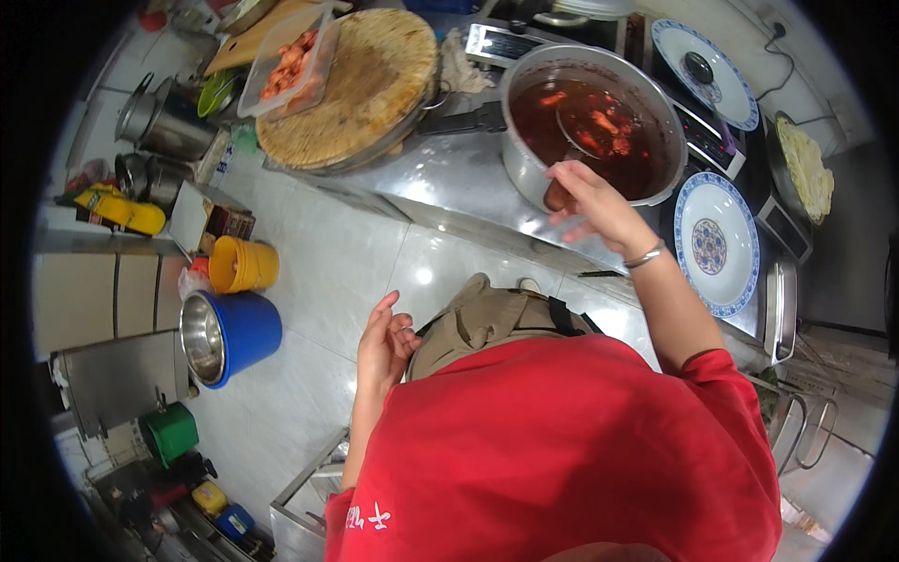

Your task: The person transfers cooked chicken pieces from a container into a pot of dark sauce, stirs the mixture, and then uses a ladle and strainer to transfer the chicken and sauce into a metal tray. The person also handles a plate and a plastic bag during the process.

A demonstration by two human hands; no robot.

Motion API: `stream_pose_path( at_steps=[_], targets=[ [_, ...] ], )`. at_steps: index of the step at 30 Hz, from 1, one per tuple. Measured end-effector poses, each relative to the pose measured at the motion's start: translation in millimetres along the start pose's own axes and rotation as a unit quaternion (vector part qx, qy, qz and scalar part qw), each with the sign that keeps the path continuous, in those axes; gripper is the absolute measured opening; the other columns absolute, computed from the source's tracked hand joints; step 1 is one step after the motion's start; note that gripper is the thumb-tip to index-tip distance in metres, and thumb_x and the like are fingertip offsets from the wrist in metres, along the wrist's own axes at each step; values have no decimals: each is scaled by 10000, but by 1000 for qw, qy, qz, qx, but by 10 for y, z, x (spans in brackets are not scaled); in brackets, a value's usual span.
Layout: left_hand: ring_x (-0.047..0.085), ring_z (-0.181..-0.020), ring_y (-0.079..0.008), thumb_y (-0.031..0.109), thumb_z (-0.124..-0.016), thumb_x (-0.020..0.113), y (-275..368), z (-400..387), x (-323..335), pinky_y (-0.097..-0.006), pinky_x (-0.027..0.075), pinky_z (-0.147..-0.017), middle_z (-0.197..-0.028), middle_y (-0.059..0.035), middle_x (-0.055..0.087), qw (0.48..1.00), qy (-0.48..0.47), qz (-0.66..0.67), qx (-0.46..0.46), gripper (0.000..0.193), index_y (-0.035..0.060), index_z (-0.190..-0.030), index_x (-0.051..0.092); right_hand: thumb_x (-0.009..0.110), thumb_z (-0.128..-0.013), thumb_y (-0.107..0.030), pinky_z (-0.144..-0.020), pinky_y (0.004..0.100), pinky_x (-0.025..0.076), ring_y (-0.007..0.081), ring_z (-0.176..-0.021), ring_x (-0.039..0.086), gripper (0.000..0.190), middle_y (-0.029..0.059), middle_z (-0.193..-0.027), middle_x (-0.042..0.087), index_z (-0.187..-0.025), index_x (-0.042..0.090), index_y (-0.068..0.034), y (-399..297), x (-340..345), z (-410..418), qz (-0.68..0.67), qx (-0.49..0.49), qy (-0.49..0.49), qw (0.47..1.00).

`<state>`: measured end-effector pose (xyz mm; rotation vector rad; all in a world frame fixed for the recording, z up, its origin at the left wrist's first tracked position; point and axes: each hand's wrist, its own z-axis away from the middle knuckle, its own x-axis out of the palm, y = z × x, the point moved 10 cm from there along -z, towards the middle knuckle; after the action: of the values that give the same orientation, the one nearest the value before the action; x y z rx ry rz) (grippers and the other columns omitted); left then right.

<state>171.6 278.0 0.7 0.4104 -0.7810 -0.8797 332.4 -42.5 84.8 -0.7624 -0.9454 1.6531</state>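
My right hand point(597, 204) holds the wooden handle point(557, 195) of a skimmer, gripped between thumb and forefinger with the other fingers loose. The skimmer's round rim point(562, 126) dips into dark red-brown broth point(534, 116) inside a large metal pot point(523, 165). Reddish meat pieces point(605, 123) show at the liquid's surface within that rim; what lies deeper is hidden. A black side handle point(463, 121) sticks out from the pot to the left. Down at my left side hangs my left hand point(385, 344), fingers slightly curled and apart, holding nothing.
Left of the pot, a clear plastic tub point(256, 95) of reddish meat rests on a round wooden chopping block point(379, 77). To the right are a blue-rimmed plate point(716, 288) and a pan of chopped greens point(804, 168). Blue point(253, 330) and yellow point(253, 265) buckets stand on the floor.
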Motion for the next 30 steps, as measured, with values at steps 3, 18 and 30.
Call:
stream_pose_path(
  at_steps=[3,18,30],
  targets=[
    [574,-676,-117,244,-1041,384,-82,-135,451,-299,490,-659,-828,-23,621,999,-28,-22,-7,360,100,-1365,440,603,-943,-321,-572,294,470,95,-686,542,208,-11,-787,564,-904,479,-159,116,-84,22,-210,29,11,977],
    [593,-671,-122,229,-1040,385,-359,-291,1227,-274,535,-629,-838,-35,616,996,8,-85,-16,343,80,-1341,454,489,-875,-143,-581,243,384,103,-628,421,360,5,-775,381,-1220,585,-112,-438,-774,835,-724,-157,-318,591],
    [628,-965,-161,374,-1047,373,-608,-278,2867,-312,527,-802,-1093,-84,616,948,-209,-233,-53,483,24,-1376,429,609,-856,-156,-671,340,480,196,-691,591,304,73,-758,588,-1117,472,-80,-38,-444,549,-29,-206,-76,975]
  ],
)
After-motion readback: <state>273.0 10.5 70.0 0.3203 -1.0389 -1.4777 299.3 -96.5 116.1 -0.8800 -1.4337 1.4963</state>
